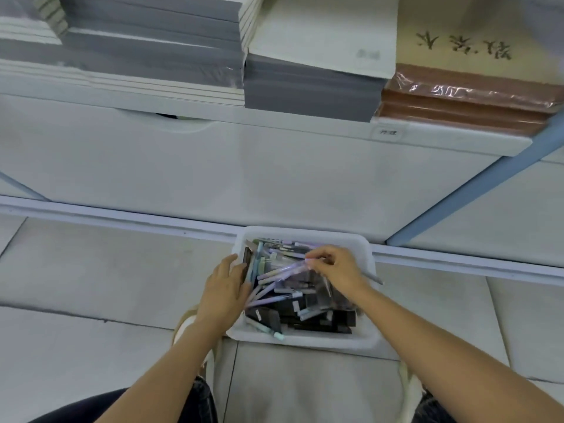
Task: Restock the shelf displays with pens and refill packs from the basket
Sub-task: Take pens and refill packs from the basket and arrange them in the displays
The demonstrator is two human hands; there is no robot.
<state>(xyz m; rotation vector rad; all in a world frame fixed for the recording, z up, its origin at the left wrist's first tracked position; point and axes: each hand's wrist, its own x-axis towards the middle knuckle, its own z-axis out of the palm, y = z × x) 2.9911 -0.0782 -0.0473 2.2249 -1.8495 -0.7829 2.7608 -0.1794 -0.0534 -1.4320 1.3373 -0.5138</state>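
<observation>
The white basket [370,261] sits on the floor [106,270] right in front of me, at 6 o'clock. It is full of pens [266,329] and dark packs [320,320], all mixed up in a heap. Some pens are purple and some are light green.

My right hand [337,268] is over the basket on its 2 o'clock side. The thumb and fingers are pressed together on the end of a purple pen [283,268]. The pen looks shiny, as if it is in a clear wrap. It points away from my fingers toward 8 o'clock. A thin grey stick [374,278] pokes out past this hand at 3 o'clock, over the rim. I cannot tell what it is.

My left hand [224,288] is at the 9 o'clock side of the basket. The thumb lies by the rim and the fingers reach inside, touching a flat dark pack [246,261] that stands against the wall. I cannot tell if the hand holds that pack or only rests on it.

Up at 12 o'clock is a white shelf [274,166]. Grey books [305,90] are stacked on it in the middle, with white books [320,35] on top. Brown books [473,100] in shiny plastic sit at 2 o'clock. A small label [388,132] is stuck on the shelf edge under them. A blue post [457,193] slants down at 3 o'clock.

My white shoe [183,329] shows at 7 o'clock, just beside the basket.
</observation>
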